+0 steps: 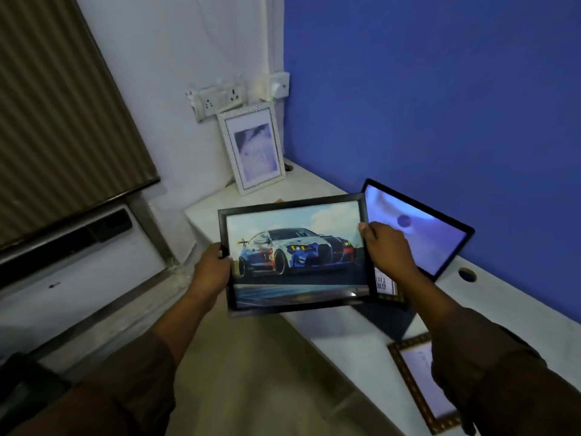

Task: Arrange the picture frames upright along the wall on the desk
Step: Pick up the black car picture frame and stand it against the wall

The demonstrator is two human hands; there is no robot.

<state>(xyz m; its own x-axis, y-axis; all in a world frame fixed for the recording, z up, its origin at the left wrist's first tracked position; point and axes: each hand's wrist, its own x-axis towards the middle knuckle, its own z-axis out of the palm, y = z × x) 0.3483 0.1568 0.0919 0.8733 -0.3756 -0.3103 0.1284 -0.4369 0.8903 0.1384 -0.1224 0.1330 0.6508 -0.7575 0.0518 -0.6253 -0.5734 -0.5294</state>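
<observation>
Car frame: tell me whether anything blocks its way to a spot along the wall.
Both hands, left hand and right hand, hold the car frame above the desk. Bare desk lies between the white frame in the corner and the black frame leaning on the blue wall; nothing visible blocks that gap.

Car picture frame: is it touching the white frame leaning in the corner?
Apart. The head view shows bare desk between the car picture frame and the white frame.

You can read almost no text here. Only the small frame (386, 283) behind the car picture (297, 254) shows dark letters, upside down and partly hidden; they look like "GR" and "TH". The other frames show no readable words.
</observation>
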